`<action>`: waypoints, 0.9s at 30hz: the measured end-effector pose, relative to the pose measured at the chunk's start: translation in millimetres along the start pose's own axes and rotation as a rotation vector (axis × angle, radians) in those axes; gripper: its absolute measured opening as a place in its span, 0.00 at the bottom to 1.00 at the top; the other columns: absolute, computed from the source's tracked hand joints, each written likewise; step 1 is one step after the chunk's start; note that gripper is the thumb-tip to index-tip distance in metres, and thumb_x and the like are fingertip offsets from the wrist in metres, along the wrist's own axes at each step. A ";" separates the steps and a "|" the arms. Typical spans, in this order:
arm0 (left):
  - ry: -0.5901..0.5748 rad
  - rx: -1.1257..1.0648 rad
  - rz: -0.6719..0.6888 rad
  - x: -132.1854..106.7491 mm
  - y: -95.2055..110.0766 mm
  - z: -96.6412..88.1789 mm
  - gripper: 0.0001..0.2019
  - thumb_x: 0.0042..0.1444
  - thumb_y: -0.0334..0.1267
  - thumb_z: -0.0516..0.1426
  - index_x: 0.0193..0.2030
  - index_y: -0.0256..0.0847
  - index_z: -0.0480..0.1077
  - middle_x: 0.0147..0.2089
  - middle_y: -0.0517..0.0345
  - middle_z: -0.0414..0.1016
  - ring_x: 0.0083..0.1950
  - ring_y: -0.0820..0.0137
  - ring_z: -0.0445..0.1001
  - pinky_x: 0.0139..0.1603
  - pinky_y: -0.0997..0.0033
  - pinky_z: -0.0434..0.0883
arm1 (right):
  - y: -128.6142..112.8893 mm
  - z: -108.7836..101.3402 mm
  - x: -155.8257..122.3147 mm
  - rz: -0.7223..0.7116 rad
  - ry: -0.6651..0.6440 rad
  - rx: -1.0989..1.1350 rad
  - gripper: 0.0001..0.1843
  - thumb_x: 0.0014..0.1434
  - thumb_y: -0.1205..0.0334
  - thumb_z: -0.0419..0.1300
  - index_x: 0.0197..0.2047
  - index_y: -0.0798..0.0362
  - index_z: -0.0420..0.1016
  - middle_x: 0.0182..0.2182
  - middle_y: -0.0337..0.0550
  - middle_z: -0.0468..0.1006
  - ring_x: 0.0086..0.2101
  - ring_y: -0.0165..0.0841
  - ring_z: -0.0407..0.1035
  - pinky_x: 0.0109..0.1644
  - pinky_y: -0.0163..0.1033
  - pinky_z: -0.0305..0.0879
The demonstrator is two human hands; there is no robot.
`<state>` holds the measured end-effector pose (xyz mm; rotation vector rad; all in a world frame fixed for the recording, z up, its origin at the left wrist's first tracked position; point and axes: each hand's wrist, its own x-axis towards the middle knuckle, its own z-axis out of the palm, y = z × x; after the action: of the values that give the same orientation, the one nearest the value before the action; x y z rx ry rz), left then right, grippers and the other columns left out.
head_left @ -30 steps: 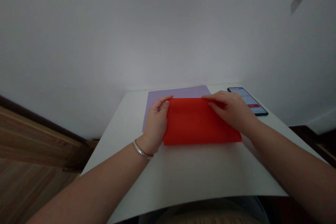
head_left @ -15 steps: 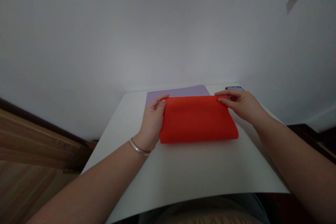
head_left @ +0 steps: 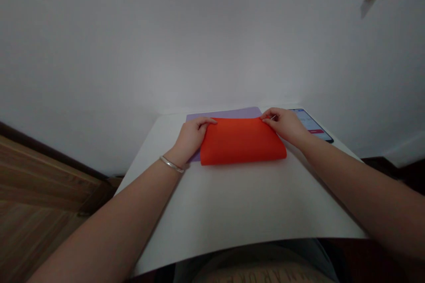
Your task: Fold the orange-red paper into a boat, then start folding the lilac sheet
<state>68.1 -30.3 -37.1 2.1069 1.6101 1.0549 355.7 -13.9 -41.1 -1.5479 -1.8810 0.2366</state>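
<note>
A bright orange-red sheet of paper is folded over in front of me, its near side a rounded bend and its two far corners in my fingers. My left hand, with a silver bangle on the wrist, is closed on the far left corner, the index finger lying along the top. At the far right corner, my right hand pinches the edge between thumb and fingers. Beneath and behind the orange paper lies a purple sheet, mostly covered.
A phone with a lit screen lies by my right hand on the white table. The table's far edge meets a pale wall. A wooden cabinet stands at the left.
Both hands have moved the folded orange paper away from me and slightly left, lower over the purple sheet. More of the phone shows beside my right hand.
</note>
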 end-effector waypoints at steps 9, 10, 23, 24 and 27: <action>-0.128 0.155 0.082 9.6 -19.7 8.4 0.18 0.59 0.29 0.48 0.45 0.41 0.78 0.50 0.57 0.79 0.52 0.66 0.75 0.59 0.67 0.67 | -3.4 7.3 2.8 -0.123 -0.132 -0.270 0.14 0.60 0.67 0.55 0.42 0.53 0.82 0.41 0.47 0.81 0.43 0.38 0.73 0.49 0.41 0.65; -0.135 0.179 0.105 10.1 -21.5 8.9 0.18 0.59 0.28 0.48 0.46 0.41 0.78 0.50 0.57 0.79 0.53 0.67 0.75 0.60 0.67 0.67 | -1.8 8.4 2.9 -0.137 -0.134 -0.286 0.15 0.60 0.67 0.55 0.43 0.53 0.82 0.41 0.47 0.81 0.42 0.38 0.73 0.49 0.40 0.65; -0.165 0.600 0.346 1.1 -22.7 3.3 0.18 0.63 0.31 0.48 0.50 0.47 0.76 0.44 0.53 0.78 0.47 0.63 0.73 0.49 0.64 0.70 | 9.4 18.8 7.6 -0.278 -0.174 -0.405 0.15 0.62 0.67 0.55 0.44 0.51 0.83 0.40 0.48 0.80 0.41 0.37 0.73 0.50 0.40 0.66; -0.175 0.614 0.350 0.8 -22.1 3.0 0.18 0.63 0.31 0.48 0.50 0.47 0.76 0.44 0.53 0.77 0.47 0.63 0.73 0.48 0.65 0.70 | 9.1 19.0 7.6 -0.275 -0.176 -0.407 0.15 0.62 0.67 0.55 0.43 0.51 0.83 0.40 0.48 0.80 0.41 0.37 0.73 0.50 0.40 0.66; -0.208 0.630 0.364 1.9 -22.7 3.1 0.18 0.62 0.30 0.48 0.50 0.47 0.76 0.44 0.52 0.77 0.47 0.63 0.73 0.48 0.65 0.70 | 8.4 19.9 8.4 -0.259 -0.176 -0.399 0.15 0.62 0.66 0.55 0.43 0.51 0.83 0.40 0.48 0.79 0.41 0.37 0.73 0.51 0.39 0.66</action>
<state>54.3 -20.3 -52.6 2.8860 1.6357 0.4009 349.9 1.6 -57.4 -1.5484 -2.3515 -0.1331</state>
